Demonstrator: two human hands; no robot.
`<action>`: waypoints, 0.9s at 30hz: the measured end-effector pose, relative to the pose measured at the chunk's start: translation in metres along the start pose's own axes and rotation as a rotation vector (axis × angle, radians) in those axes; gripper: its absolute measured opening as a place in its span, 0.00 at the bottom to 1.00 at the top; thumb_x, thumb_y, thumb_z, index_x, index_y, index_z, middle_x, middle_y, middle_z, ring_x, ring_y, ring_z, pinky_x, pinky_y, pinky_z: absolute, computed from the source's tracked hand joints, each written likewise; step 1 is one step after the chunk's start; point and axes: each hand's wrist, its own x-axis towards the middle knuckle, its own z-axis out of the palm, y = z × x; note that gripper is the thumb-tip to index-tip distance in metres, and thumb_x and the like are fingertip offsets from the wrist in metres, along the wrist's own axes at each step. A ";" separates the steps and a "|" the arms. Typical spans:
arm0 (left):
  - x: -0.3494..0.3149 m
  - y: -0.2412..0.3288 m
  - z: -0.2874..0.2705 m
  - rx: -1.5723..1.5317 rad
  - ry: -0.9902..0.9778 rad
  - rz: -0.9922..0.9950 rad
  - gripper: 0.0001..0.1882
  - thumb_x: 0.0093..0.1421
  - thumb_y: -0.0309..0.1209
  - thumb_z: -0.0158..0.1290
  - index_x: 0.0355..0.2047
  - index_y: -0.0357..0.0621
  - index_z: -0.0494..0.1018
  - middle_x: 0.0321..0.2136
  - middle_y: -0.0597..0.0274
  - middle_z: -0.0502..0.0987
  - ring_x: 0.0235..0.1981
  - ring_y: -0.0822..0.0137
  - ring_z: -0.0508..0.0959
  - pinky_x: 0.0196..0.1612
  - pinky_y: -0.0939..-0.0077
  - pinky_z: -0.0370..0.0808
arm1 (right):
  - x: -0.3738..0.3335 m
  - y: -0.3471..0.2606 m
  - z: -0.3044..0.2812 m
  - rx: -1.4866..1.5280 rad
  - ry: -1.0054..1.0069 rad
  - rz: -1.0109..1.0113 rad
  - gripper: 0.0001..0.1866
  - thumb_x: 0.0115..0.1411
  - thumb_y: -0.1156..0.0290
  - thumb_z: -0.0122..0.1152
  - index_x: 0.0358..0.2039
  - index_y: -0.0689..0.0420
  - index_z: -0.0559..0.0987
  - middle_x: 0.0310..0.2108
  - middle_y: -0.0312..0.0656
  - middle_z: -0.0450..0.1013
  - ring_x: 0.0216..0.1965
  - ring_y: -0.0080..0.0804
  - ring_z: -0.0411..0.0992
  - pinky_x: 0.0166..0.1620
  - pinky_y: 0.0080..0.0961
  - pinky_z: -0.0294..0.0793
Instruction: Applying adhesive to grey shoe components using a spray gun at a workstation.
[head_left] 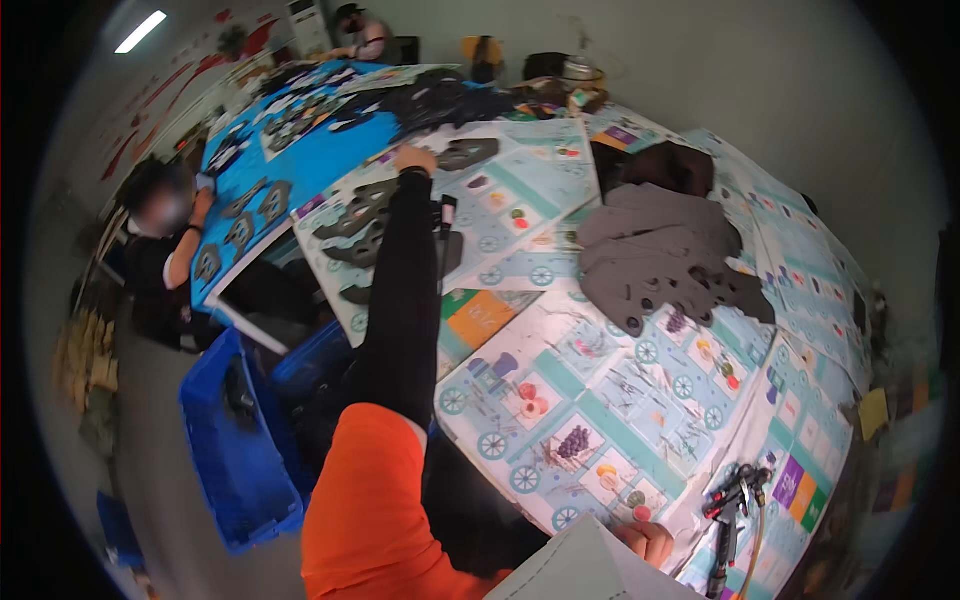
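Printed sheets (640,400) lie under a grey cutout (468,153), just beside the left hand (416,158), fingers bent; its hold, like the curled right hand's (645,543), I cannot tell. Probably light and floppy, the cutout suits an edge pinch.

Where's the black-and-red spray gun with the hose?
Head view, lower right: the black-and-red spray gun lies on blue-and-white printed paper, just right of the right hand.

A grey piece (472,152) lies beside the left hand (416,159).
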 end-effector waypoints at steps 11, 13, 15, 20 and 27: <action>-0.201 0.280 -0.099 -0.530 -0.394 0.695 0.44 0.48 0.65 0.52 0.38 0.25 0.72 0.40 0.35 0.75 0.45 0.43 0.75 0.49 0.60 0.71 | 0.040 -0.035 -0.024 0.048 -0.176 0.238 0.16 0.39 0.73 0.53 0.32 0.59 0.72 0.37 0.49 0.66 0.42 0.49 0.63 0.47 0.42 0.60; -0.240 0.303 -0.106 -0.482 -0.456 0.762 0.45 0.47 0.66 0.52 0.37 0.25 0.73 0.39 0.35 0.76 0.44 0.43 0.76 0.48 0.61 0.71 | 0.042 -0.032 -0.021 0.049 -0.151 0.262 0.15 0.39 0.72 0.54 0.32 0.58 0.73 0.37 0.48 0.67 0.42 0.48 0.64 0.47 0.41 0.61; -0.274 0.326 -0.111 -0.352 -0.489 0.824 0.43 0.47 0.63 0.56 0.42 0.28 0.71 0.42 0.38 0.75 0.46 0.46 0.75 0.49 0.61 0.72 | 0.043 -0.031 -0.025 0.049 -0.124 0.211 0.15 0.39 0.72 0.55 0.32 0.58 0.73 0.37 0.46 0.67 0.42 0.48 0.64 0.47 0.41 0.61; -0.333 0.331 -0.124 -0.327 -0.039 0.465 0.47 0.44 0.56 0.64 0.51 0.28 0.64 0.49 0.39 0.71 0.51 0.46 0.72 0.52 0.61 0.70 | 0.037 -0.027 -0.027 0.078 -0.075 0.198 0.15 0.38 0.72 0.56 0.31 0.58 0.74 0.36 0.45 0.67 0.42 0.47 0.65 0.47 0.40 0.61; -0.355 0.320 -0.121 -0.303 -0.515 0.558 0.50 0.40 0.50 0.69 0.55 0.31 0.59 0.53 0.46 0.69 0.52 0.51 0.72 0.52 0.66 0.72 | 0.036 -0.031 -0.028 0.114 -0.026 0.131 0.13 0.38 0.73 0.56 0.29 0.59 0.73 0.34 0.45 0.67 0.42 0.46 0.65 0.46 0.40 0.61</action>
